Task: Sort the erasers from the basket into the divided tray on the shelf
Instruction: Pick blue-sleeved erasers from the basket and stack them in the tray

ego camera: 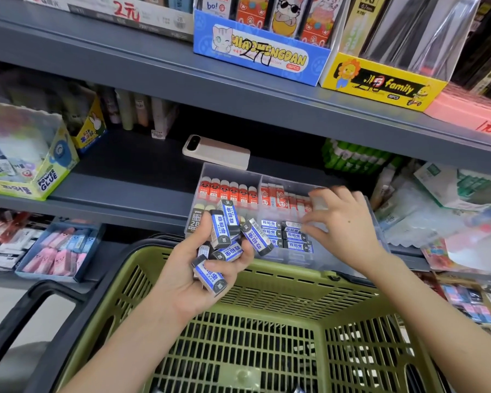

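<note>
The erasers (224, 242) are small rectangular blocks with dark ends, each in a glossy blue-and-white paper sleeve. A loose, jumbled handful sits in the left hand (187, 282), palm up, its fingers curled round them; some stick up on end and others lie crosswise. This handful is held over the far rim of the basket (281, 282), just in front of the tray (207, 171). More of the same erasers lie flat in a neat stack (292, 236) in the tray's front right compartment. The right hand (343, 222) is over that side of the tray, fingers spread and nearly straight, thumb tip close by the stack; whether it touches is unclear. The tray is clear hard plastic with thin walls and four compartments: red-sleeved blocks stand in both back ones, and dark "2B" blocks in the front left. In the front right, some bare floor shows between the stack and the front wall. The tray sits at the front edge of a grey metal shelf (119, 191). Bare shelf lies to its left, a beige phone (216, 151) lies behind it, and soft plastic packets crowd its right. The basket is olive slotted plastic with a black handle (26, 302) folded down on its left.
</note>
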`<state>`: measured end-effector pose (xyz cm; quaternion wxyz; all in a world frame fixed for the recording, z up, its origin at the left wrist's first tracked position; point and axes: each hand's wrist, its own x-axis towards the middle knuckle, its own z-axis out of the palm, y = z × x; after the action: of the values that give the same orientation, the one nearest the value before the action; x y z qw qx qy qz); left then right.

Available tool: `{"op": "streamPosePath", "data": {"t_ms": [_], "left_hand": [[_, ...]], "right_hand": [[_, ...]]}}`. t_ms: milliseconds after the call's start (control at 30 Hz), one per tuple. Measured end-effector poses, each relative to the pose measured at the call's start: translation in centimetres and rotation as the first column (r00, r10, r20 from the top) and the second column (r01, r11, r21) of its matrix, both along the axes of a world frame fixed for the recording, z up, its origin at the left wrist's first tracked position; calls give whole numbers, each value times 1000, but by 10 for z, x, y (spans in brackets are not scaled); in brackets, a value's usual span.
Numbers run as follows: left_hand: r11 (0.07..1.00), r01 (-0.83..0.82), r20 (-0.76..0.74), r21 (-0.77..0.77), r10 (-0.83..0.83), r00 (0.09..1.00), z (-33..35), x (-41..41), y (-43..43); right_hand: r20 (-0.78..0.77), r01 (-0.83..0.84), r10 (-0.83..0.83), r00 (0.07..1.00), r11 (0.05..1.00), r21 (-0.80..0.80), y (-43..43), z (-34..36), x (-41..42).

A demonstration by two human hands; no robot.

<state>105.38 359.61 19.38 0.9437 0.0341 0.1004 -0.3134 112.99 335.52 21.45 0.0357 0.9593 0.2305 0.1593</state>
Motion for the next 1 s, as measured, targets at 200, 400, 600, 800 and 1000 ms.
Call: {"op": "streamPosePath", "data": {"t_ms": [200, 400, 600, 800, 1000], "left_hand": [[1000, 2, -2, 7, -2, 1000, -3, -1, -1], [1000, 17, 3, -5, -17, 1000, -5, -2, -1], [999, 28, 16, -15, -28, 999, -5, -2, -1], [1000, 26, -11, -5, -26, 1000, -6, -2, -1], [1000, 18, -13, 7, -18, 1000, -7, -2, -1]], "right_hand": [[-190, 185, -178, 965, 982, 20, 4, -14, 3], [-204, 176, -165, 965, 984, 36, 9, -15, 9], [-168, 115, -111, 980, 993, 15, 9, -11, 9], [-36, 3, -2, 999, 999, 49, 11, -7, 5], [-244, 161, -146, 959, 986, 44, 14, -16, 9]]}}
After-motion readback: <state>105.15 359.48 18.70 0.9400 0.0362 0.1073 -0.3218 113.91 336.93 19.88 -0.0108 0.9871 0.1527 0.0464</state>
